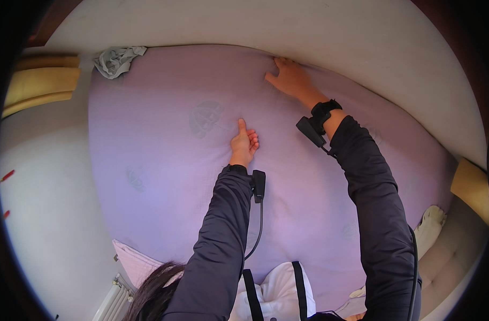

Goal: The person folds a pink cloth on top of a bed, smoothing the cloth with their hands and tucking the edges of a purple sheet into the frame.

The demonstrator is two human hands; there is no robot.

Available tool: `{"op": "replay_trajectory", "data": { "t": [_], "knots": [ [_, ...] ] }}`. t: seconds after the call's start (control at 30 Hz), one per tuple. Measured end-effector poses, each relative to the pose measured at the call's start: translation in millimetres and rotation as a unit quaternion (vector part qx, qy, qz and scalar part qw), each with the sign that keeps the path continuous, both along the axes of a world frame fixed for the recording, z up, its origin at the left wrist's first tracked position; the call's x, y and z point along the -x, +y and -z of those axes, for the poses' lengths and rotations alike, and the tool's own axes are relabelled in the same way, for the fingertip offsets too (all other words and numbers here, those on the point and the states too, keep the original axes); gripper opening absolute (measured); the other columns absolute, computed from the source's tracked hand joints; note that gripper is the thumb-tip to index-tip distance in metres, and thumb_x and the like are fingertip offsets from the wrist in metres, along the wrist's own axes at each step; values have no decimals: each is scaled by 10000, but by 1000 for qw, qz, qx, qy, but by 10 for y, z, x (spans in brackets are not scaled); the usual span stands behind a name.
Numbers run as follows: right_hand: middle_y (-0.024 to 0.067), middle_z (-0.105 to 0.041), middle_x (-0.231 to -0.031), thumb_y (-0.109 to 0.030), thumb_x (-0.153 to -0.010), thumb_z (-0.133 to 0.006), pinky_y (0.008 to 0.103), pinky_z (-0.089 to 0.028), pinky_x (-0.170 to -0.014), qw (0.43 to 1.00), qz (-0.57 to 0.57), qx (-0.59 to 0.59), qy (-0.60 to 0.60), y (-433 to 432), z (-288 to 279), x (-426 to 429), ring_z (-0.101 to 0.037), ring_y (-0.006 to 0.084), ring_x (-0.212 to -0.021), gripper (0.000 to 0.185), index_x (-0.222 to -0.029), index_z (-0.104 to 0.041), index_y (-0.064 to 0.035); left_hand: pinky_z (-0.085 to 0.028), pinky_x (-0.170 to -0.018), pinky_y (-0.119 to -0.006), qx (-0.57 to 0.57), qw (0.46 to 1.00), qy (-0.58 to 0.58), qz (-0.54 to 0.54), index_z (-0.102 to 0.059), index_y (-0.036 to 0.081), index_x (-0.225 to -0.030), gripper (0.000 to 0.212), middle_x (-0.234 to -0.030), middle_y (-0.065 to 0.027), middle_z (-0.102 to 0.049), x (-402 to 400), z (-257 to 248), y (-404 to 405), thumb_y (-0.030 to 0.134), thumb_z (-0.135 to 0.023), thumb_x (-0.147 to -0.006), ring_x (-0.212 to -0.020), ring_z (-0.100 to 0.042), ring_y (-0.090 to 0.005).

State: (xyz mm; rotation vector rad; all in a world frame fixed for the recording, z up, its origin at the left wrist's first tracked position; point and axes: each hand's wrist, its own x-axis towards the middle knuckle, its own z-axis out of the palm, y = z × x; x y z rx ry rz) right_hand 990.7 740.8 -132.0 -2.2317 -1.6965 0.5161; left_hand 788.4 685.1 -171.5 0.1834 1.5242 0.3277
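A lilac fitted sheet (168, 160) with faint grey-green printed motifs covers a bed mattress before me. My right hand (292, 78) lies palm down at the sheet's far edge, beside the wall, thumb spread away from the fingers. Its fingertips reach the edge, and how far they tuck behind it is hidden. Nearer the middle, my left hand (244, 141) is over the sheet with fingers curled together and thumb pointing away from me. Nothing shows in it. Both wrists wear black straps with small cabled devices.
A crumpled grey cloth (118, 62) lies at the far left corner. A folded pink cloth (136, 261) sits at the near left, by a white radiator (112, 297). The pale wall (244, 24) borders the far side. On the right stand a tufted beige surface (453, 257) and a whitish cloth (431, 224).
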Motion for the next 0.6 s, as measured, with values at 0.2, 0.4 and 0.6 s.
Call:
{"op": "replay_trajectory", "data": {
  "t": [0.2, 0.4, 0.6],
  "knots": [
    [216, -472, -1040, -336, -719, -425, 350, -366, -812, 984, -9, 176, 39, 300, -191, -22, -453, 323, -962, 551, -1119, -368, 40, -382, -360, -168, 5, 1000, -4, 1, -479, 76, -697, 508, -500, 18, -453, 16, -18, 19, 583, -473, -672, -378, -421, -62],
    [237, -495, -994, -292, -743, -393, 368, -370, -807, 992, -116, 4, 46, 665, -67, 423, -480, 347, -913, 520, -1095, -358, 89, -396, -375, -212, 4, 1000, -8, -2, -487, 38, -676, 512, -507, -24, -473, 12, -14, 7, 549, -487, -695, -395, -440, -103],
    [212, -535, -919, -268, -743, -408, 375, -413, -729, 982, -94, 149, 64, 1152, 20, 560, -516, 343, -841, 388, -920, -527, 56, -401, -364, -223, 10, 1000, -10, -8, -487, 40, -641, 507, -496, -31, -475, -9, 15, -19, 545, -504, -686, -387, -447, -110]
  ]
}}
